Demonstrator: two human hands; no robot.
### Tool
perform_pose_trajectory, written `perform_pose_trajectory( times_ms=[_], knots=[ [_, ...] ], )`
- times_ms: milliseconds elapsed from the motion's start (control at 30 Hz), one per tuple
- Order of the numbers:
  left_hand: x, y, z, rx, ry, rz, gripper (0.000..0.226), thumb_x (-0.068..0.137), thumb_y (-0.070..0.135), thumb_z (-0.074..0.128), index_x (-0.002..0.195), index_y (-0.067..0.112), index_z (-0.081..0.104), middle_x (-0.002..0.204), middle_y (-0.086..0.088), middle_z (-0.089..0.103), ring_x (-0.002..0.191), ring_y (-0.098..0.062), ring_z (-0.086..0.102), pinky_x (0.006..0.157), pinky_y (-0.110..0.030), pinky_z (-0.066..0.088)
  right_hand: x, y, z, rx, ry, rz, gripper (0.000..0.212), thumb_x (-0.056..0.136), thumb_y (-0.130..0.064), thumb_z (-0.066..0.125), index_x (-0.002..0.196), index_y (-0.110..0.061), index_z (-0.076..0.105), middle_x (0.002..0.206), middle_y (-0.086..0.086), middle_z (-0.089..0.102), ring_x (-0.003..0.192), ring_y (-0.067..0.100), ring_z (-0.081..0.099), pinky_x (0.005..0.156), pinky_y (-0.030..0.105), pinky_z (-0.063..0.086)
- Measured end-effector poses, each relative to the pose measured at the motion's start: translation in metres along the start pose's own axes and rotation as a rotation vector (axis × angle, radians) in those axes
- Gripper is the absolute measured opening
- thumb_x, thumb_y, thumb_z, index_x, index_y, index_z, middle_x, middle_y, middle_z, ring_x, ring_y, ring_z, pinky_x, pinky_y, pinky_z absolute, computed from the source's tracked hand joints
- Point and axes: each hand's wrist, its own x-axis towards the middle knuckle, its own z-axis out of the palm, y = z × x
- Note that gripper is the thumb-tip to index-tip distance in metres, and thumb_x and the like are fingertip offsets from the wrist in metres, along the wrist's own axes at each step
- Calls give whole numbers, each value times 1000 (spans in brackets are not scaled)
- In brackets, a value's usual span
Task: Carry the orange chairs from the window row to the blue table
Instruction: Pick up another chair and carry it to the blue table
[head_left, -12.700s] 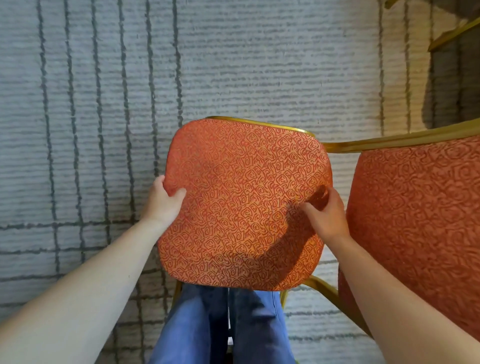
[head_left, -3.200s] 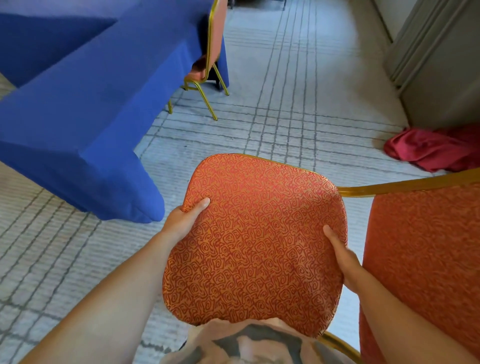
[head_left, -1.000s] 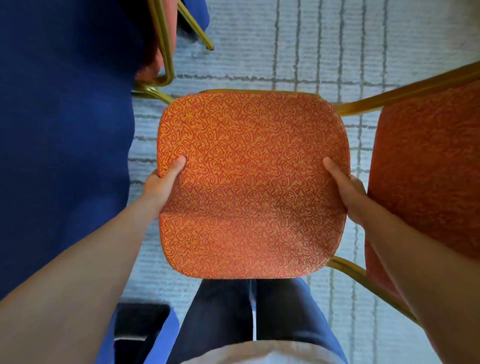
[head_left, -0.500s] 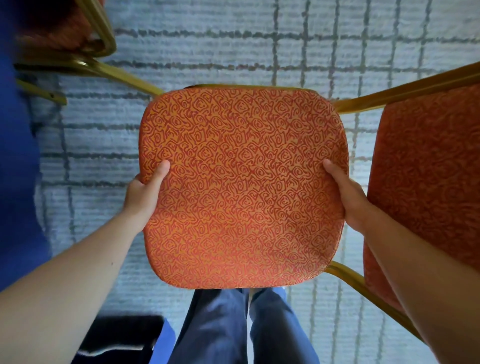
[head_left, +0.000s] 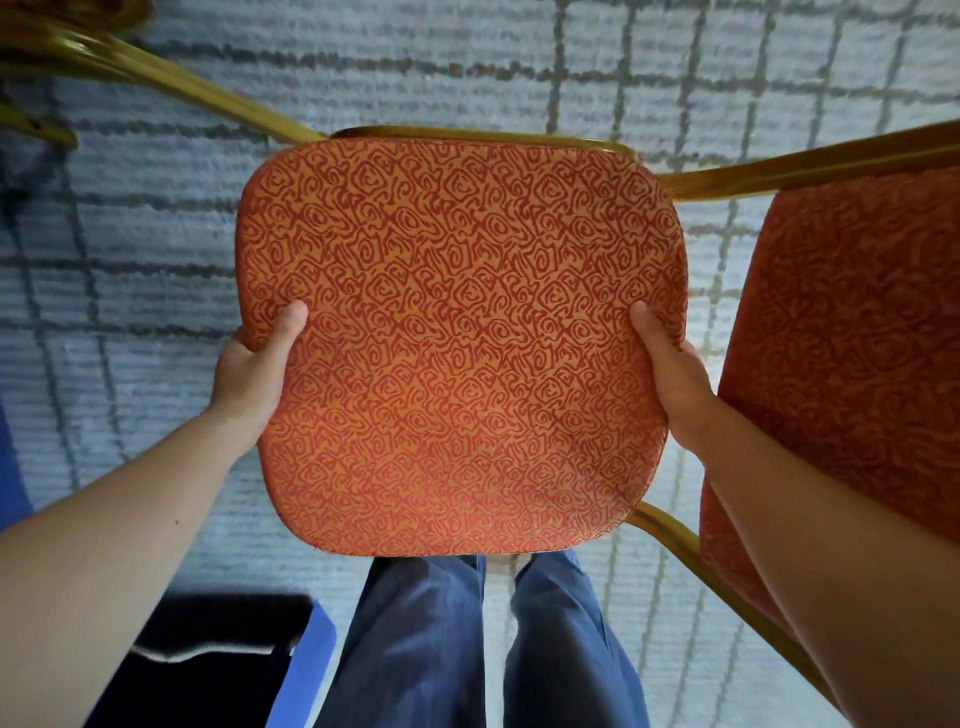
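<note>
Orange chair seat cushion (head_left: 462, 343) held up over grey grid carpet (head_left: 145, 291), directly above person's blue-jeaned legs (head_left: 483, 644). Left hand (head_left: 254, 374) grips cushion's left edge, right hand (head_left: 670, 374) its right edge, thumbs on top. Chair's padded backrest (head_left: 852, 332) right of cushion w/ gold frame (head_left: 800, 166). Blue tablecloth corner (head_left: 304, 660) below-left of cushion.

No readable text, label, brand, number or sign shows anywhere in this view.

Orange swirl-patterned chair (head_left: 462, 343) on gold frame, held aloft.
</note>
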Motion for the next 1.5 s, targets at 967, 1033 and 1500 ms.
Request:
perform_pose_trajectory(
  times_ms=[967,1033,1500],
  knots=[
    [-303,12,15,-92,94,160,52,69,38,55,107,2,61,76,-11,66,76,-35,66,62,-35,47,-235,-11,-92,-440,-255,-520,33,95,-7,56,128,-5,52,85,5,55,62,11,47,42,13,36],
    [-337,24,10,-143,90,160,52,73,40,61,116,9,61,94,-7,68,87,-29,65,75,-33,50,-265,-15,-113,-458,-257,-573,27,96,-5,56,122,-9,50,89,4,57,73,16,54,48,11,38],
    [-491,105,-24,-72,-28,241,51,90,41,57,134,16,46,126,-4,55,113,-22,54,95,-34,43,-406,-80,-196,-638,-316,-841,59,93,-25,63,145,-10,39,87,0,58,96,27,62,93,41,49]
  ],
)
